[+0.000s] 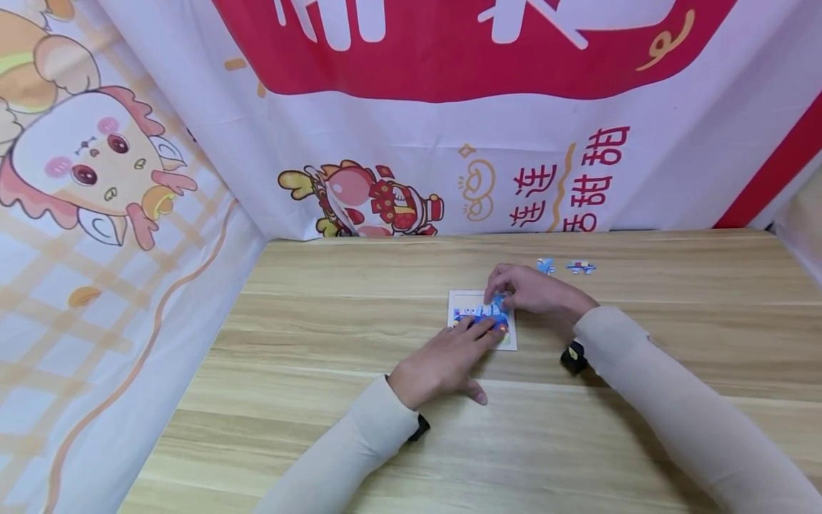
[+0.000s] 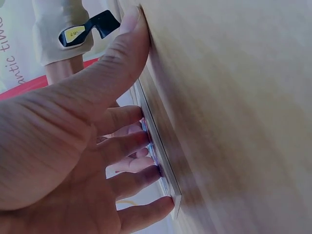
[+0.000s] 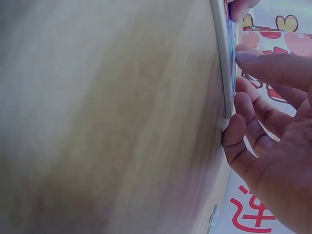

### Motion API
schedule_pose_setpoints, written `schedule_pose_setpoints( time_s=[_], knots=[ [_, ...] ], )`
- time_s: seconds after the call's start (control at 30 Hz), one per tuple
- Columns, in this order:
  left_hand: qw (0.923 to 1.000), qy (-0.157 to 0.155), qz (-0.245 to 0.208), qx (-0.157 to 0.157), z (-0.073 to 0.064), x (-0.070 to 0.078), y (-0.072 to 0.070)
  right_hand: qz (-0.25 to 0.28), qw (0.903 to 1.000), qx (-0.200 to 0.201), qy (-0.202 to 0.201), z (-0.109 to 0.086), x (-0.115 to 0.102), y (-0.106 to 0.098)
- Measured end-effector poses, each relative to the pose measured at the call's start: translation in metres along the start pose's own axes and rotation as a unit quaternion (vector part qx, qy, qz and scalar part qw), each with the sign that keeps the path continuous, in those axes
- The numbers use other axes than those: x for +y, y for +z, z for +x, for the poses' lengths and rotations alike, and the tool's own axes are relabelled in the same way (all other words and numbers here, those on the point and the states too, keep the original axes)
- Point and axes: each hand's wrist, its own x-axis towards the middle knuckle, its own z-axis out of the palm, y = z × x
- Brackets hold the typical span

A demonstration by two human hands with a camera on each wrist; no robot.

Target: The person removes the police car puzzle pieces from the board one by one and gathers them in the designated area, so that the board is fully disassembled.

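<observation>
A small jigsaw puzzle board point(image 1: 511, 341) with a pale border and a blue picture lies flat on the table. My left hand point(image 1: 446, 358) rests over its lower part. In the left wrist view, the left fingers point(image 2: 127, 147) are spread and their tips touch the board, the thumb apart from it. My right hand point(image 1: 536, 293) is at the board's upper right. From the right wrist view, the right fingers point(image 3: 265, 68) bend gently with tips against the board's face and edge; no piece shows pinched between them. The hands hide part of the picture.
Two loose puzzle pieces, a light blue one point(image 1: 546, 266) and a blue one with red point(image 1: 581, 267), lie behind the right hand on the wooden table point(image 1: 308, 321). A printed cloth point(image 1: 385, 128) hangs at the table's back edge, and another cloth point(image 1: 115, 300) hangs along the left.
</observation>
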Motion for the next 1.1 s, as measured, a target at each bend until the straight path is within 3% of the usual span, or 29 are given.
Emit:
schedule_pose_setpoints(
  time_s=[0.57, 1.1],
  knots=[
    [0.9999, 0.007, 0.014, 0.006, 0.0005, -0.0010, 0.0008, 0.007, 0.9998, -0.017, -0.004, 0.0002, -0.0032, 0.0014],
    [0.9998, 0.007, 0.016, 0.002, 0.0008, -0.0029, 0.0012, -0.005, 0.9999, 0.014, -0.007, -0.0002, 0.0006, 0.0061]
  ],
)
